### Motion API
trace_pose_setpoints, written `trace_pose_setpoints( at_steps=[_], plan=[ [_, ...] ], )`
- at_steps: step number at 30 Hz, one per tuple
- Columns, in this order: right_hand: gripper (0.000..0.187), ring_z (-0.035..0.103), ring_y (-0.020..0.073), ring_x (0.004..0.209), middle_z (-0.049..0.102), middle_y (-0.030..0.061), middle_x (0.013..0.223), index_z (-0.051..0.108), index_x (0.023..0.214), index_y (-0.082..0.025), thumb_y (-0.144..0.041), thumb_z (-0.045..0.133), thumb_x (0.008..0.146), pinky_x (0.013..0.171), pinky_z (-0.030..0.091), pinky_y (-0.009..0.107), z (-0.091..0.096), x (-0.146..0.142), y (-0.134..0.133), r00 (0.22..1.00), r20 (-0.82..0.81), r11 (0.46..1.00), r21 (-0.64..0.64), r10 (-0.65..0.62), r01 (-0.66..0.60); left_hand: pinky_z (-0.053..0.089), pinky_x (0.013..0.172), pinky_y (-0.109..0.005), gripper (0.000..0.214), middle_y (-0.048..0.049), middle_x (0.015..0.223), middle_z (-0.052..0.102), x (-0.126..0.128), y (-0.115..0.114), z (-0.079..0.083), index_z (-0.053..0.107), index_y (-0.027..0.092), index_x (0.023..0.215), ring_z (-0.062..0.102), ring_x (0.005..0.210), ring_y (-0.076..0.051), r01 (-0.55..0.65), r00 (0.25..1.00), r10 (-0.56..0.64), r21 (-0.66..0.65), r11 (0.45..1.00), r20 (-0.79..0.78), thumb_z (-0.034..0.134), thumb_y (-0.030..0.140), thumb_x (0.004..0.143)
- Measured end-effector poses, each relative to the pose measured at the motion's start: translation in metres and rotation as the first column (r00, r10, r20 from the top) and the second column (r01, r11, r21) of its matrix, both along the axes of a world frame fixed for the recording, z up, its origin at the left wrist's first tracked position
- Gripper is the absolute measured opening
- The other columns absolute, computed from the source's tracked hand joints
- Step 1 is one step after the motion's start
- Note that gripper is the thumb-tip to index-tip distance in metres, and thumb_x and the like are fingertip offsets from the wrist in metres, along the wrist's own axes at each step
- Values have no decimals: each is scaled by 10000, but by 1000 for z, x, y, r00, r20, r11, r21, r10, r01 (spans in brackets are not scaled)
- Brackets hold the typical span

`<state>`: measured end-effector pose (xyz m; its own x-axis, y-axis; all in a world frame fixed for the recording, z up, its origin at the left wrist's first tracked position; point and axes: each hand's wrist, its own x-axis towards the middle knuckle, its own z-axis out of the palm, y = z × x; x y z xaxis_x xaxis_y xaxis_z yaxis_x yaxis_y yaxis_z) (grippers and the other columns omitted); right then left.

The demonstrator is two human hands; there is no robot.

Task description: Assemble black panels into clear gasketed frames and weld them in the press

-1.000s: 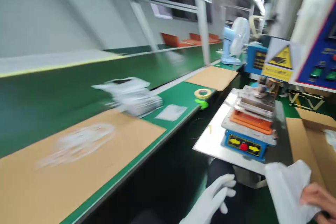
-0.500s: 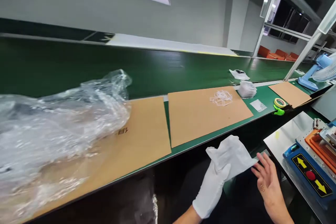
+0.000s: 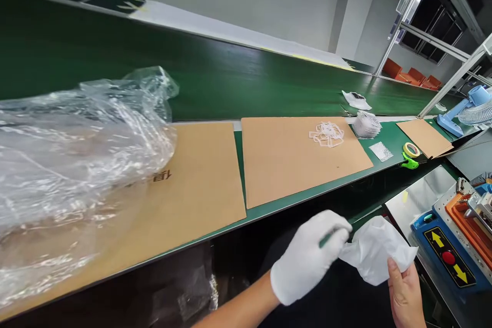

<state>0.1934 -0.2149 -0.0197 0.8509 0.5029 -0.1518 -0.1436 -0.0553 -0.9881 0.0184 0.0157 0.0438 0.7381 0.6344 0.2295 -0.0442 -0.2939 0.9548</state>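
My left hand (image 3: 307, 259) wears a white glove and pinches one edge of a crumpled white glove (image 3: 376, 248) held low in front of the bench. My bare right hand (image 3: 405, 292) grips the same white glove from below, fingers closed on its other side. Both hands hover below the front edge of the green bench (image 3: 269, 82), near the blue and orange press machine (image 3: 455, 230).
Two brown cardboard sheets (image 3: 292, 156) lie on the bench. A big clear plastic bag (image 3: 73, 164) covers the left one. A tangle of thin white parts (image 3: 327, 134), small packets (image 3: 367, 125), a tape roll (image 3: 411, 150) and a blue fan (image 3: 469, 110) lie farther right.
The view swung left from the press to the bench, then tilted down slightly. The white glove shifted right between my hands, and my right hand closed on it from below.
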Motion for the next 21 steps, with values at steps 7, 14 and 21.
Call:
trace_pose_setpoints(
  at_steps=[7,14,21],
  plan=[
    [687,679,399,1337,708,127,1462,601,1507,-311,-531,823,896,1141,540,606,-3,-1,-5,994,-40,994,25,106,-105,507,841,-412,268,-78,1017,743,25,-4,5,745,204,1046,665,852,-250,318,901,-124,439,840,-416,491,174,968],
    [848,665,419,1342,700,174,1460,561,1555,-261,-559,882,829,1159,505,612,-9,11,-14,989,-114,996,3,93,-94,541,879,-364,193,-53,1053,734,24,-15,-2,801,244,1026,670,967,-230,115,963,-42,263,958,-267,636,263,928],
    [809,617,421,1401,685,167,1483,608,1500,-261,-590,887,816,1196,462,594,-23,6,-14,988,-120,995,4,100,-100,545,981,-458,168,-103,1228,751,34,-21,-13,838,245,955,670,1136,-331,172,924,-50,294,940,-380,693,254,871]
  ],
)
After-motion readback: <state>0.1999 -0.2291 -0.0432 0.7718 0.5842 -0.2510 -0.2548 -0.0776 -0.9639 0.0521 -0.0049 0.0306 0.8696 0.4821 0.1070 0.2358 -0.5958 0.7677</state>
